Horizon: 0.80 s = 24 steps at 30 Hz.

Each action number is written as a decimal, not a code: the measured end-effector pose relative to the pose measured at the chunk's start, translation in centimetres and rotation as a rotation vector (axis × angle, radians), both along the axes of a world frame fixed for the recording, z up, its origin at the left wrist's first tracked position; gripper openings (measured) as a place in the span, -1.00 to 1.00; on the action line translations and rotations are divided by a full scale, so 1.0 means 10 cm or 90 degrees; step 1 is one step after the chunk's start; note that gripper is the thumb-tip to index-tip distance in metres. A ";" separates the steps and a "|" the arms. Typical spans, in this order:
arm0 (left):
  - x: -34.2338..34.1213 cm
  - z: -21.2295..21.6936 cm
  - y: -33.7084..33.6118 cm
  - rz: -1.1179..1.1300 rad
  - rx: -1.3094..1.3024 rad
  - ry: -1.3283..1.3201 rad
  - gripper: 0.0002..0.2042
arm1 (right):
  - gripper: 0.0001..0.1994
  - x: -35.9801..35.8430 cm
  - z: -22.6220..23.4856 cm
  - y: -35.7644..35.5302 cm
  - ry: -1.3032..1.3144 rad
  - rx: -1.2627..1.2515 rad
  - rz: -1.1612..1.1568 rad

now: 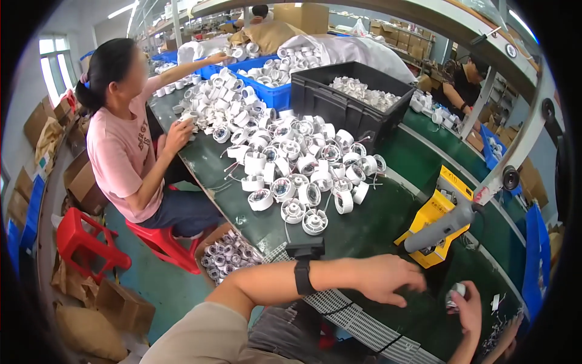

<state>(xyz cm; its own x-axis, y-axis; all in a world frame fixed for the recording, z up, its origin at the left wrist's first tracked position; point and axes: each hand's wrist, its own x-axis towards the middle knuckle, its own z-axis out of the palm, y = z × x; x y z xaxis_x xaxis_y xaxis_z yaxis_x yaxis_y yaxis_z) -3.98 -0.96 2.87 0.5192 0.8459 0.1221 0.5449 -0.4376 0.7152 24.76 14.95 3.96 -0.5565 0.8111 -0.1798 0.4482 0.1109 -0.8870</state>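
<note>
My left hand (388,280), with a black band on its wrist, reaches across the green table just below a yellow box. Its fingers are curved and apart, slightly smeared, with nothing visible in them. My right hand (468,312) is closed round a small white-and-clear round housing (456,295), partly hidden by the fingers. A grey cylindrical power tool (439,229) leans across the yellow box (453,193), which holds small metal parts. Left of the hands lies a large heap of white round housings (303,151), some with thin wires.
A black crate (315,97) and a blue bin (273,94) of white parts stand behind the heap. A person in pink (124,145) sits at left, touching parts. Another person (464,88) works at far right. A carton of parts (227,255) stands below the table edge.
</note>
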 end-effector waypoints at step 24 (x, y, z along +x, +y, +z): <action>0.17 -0.15 -0.01 0.326 0.269 -0.378 -0.66 | -0.84 -0.83 -0.07 -0.75 0.249 0.523 0.097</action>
